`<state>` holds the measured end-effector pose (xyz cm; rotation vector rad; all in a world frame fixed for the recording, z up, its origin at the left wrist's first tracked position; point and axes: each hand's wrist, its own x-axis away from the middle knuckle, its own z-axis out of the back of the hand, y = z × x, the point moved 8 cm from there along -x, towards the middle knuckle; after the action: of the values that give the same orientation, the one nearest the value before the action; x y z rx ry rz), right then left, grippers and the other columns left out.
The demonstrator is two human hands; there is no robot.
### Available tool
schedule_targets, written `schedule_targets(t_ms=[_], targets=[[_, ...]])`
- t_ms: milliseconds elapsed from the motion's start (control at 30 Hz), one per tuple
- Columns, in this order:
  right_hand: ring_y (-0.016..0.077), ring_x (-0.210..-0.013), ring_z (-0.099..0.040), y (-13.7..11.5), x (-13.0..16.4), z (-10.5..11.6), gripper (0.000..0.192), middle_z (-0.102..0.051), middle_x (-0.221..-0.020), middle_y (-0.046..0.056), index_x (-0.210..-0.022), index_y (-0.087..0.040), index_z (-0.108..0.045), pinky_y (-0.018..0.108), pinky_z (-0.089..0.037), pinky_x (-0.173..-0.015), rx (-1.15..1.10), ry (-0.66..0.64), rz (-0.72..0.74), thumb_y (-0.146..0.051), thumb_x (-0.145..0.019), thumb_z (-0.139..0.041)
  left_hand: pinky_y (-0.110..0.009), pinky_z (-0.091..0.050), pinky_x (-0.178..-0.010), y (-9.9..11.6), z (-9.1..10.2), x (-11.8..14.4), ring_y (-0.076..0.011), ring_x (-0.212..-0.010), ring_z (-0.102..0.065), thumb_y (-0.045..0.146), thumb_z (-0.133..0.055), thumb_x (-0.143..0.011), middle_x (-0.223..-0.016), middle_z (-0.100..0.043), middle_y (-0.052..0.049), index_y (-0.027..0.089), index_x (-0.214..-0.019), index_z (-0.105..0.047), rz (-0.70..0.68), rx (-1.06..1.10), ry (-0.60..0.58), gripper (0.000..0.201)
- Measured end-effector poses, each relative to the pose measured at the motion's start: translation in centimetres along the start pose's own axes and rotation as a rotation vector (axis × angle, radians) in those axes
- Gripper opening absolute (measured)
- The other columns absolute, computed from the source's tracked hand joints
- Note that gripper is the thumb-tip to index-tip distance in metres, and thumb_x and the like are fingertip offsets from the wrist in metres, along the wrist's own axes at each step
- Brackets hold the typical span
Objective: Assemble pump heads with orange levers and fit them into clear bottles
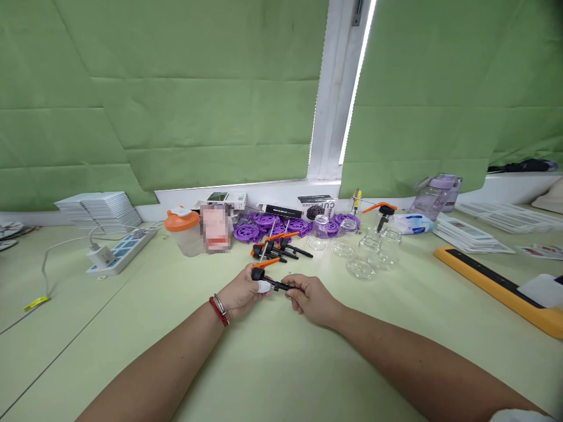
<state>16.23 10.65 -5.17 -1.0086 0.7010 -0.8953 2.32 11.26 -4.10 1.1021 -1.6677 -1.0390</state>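
At centre frame, your left hand (240, 293) and right hand (310, 296) each grip an end of the black-and-orange pump part (268, 280) above the surface (281, 357), mid-assembly; next, keep both ends aligned.

Arms: two bare forearms, no sleeves over them.
Left wrist: red cord bracelet (219, 310) beside a thin silver bangle (221, 303) (the two sit touching).
Right arm: a scrap of white cloth (519, 415) at the frame's lower right corner.
Hands: left hand (241, 293) and right hand (310, 297) ungloved, no rings visible.
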Motion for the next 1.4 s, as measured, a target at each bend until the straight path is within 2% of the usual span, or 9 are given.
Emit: schedule_targets(t_ms=[367, 467, 600, 700, 800, 933, 1067, 1200, 1400], targets=[[0.0112, -0.056, -0.056, -0.5, 0.0, 0.4, 0.024, -0.055, -0.064, -0.002, -0.104, -0.018, -0.056, 0.024, -0.048, -0.057, 0.019, 0.028, 0.065, -0.02, -0.084, -0.044, -0.023, -0.04, -0.057, 1.1, -0.7, 0.8, -0.0088, -0.06, -0.052, 0.01, -0.072, -0.055, -0.072, -0.055, 0.005, 0.019, -0.092, -0.048, -0.058, -0.081, 0.085, 0.045], [0.0115, -0.057, -0.056, -1.0, 0.1, 0.4, 0.024, -0.056, -0.064, -0.002, -0.103, -0.019, -0.057, 0.024, -0.048, -0.059, 0.078, 0.03, 0.093, -0.017, -0.084, -0.042, -0.024, -0.041, -0.058, 1.5, -1.1, 1.1, -0.0105, -0.064, -0.053, 0.006, -0.07, -0.053, -0.074, -0.056, 0.004, 0.02, -0.1, -0.046, -0.087, -0.098, 0.094, 0.054], [0.0119, -0.061, -0.055, -2.0, 0.5, 0.6, 0.036, -0.059, -0.075, 0.001, -0.118, -0.02, -0.053, 0.026, -0.048, -0.062, 0.203, 0.047, 0.158, -0.016, -0.086, -0.039, -0.026, -0.043, -0.063, 1.8, -1.3, 1.4, -0.0126, -0.07, -0.055, 0.006, -0.069, -0.056, -0.084, -0.056, 0.0, 0.021, -0.114, -0.038, -0.098, -0.124, 0.094, 0.068], [0.0121, -0.063, -0.053, -3.2, 1.0, -0.1, 0.047, -0.059, -0.081, 0.003, -0.132, -0.022, -0.045, 0.028, -0.047, -0.066, 0.304, -0.016, 0.238, -0.015, -0.087, -0.038, -0.028, -0.044, -0.071, 2.0, -1.4, 1.5, -0.0138, -0.079, -0.055, 0.005, -0.068, -0.056, -0.095, -0.054, -0.003, 0.022, -0.115, -0.037, -0.101, -0.123, 0.09, 0.069], [0.0113, -0.063, -0.051, -4.0, 1.3, -0.7, 0.05, -0.058, -0.083, 0.003, -0.137, -0.023, -0.04, 0.03, -0.045, -0.068, 0.317, -0.063, 0.284, -0.015, -0.088, -0.037, -0.027, -0.044, -0.074, 2.5, -1.5, 1.8, -0.0164, -0.092, -0.053, 0.003, -0.062, -0.055, -0.105, -0.051, -0.005, 0.025, -0.114, -0.038, -0.183, -0.087, 0.09, 0.067], [0.0095, -0.055, -0.048, -3.7, 1.3, -1.4, 0.049, -0.051, -0.065, -0.003, -0.14, -0.023, -0.032, 0.026, -0.044, -0.059, 0.019, -0.117, 0.188, -0.021, -0.091, -0.037, -0.027, -0.043, -0.084, 3.5, -2.4, 2.5, -0.0188, -0.11, -0.048, 0.003, -0.059, -0.057, -0.128, -0.04, -0.005, 0.026, -0.111, -0.041, -0.401, -0.087, 0.059, 0.061], [0.0096, -0.05, -0.052, -3.4, 1.3, -2.3, 0.054, -0.049, -0.065, -0.005, -0.14, -0.021, -0.029, 0.024, -0.043, -0.047, -0.398, -0.165, 0.09, -0.03, -0.089, -0.046, -0.032, -0.024, -0.107, 4.4, -3.6, 3.6, -0.022, -0.134, -0.025, 0.002, -0.066, -0.058, -0.144, -0.023, -0.007, 0.026, -0.118, -0.037, -0.626, -0.262, 0.015, 0.071], [0.01, -0.046, -0.054, -3.8, 1.4, -2.4, 0.054, -0.049, -0.065, -0.005, -0.132, -0.021, -0.038, 0.023, -0.042, -0.042, -0.646, -0.179, 0.047, -0.032, -0.083, -0.057, -0.04, -0.012, -0.113, 4.7, -4.2, 4.3, -0.0286, -0.139, -0.012, 0.013, -0.076, -0.059, -0.148, -0.017, -0.012, 0.022, -0.136, -0.025, -0.703, -0.555, 0.032, 0.092], [0.0084, -0.048, -0.05, -4.0, 1.6, -2.4, 0.04, -0.055, -0.067, -0.003, -0.121, -0.021, -0.05, 0.024, -0.043, -0.047, -0.799, -0.185, -0.006, -0.031, -0.083, -0.06, -0.056, -0.02, -0.108, 4.5, -4.5, 3.9, -0.0378, -0.136, -0.012, 0.04, -0.084, -0.045, -0.148, -0.013, -0.018, 0.021, -0.145, 0.0, -0.747, -0.971, 0.032, 0.132]])
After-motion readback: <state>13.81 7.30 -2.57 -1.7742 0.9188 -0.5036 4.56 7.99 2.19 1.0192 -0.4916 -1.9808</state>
